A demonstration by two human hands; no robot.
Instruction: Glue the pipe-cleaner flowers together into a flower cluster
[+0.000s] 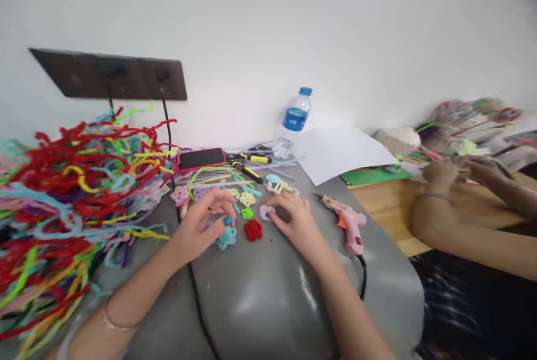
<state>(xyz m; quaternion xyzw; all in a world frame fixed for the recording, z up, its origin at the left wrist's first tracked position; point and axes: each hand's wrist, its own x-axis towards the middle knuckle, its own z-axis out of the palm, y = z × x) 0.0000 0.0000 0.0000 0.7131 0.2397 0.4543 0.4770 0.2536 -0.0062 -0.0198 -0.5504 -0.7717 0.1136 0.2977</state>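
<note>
My left hand [205,223] is curved over the grey table, thumb and fingers apart. Its thumb is at a light blue pipe-cleaner flower [227,238]; whether it presses on it is unclear. Thumb and forefinger of my right hand [297,219] are around a small lilac pipe-cleaner flower [265,213] at the tabletop. Between the hands lie a red flower [253,230], a small green one [247,213] and a pale yellow one [247,199]. Pink [180,196] and purple flowers sit beyond my left hand, partly hidden by it.
A big tangle of pipe cleaners [96,164] fills the left. Behind are a phone [201,159], yellow-black pliers [247,172], a water bottle [296,116] and white paper [342,150]. A pink glue gun [347,223] lies right, its cord trailing. Another person's hands [440,175] work farther right.
</note>
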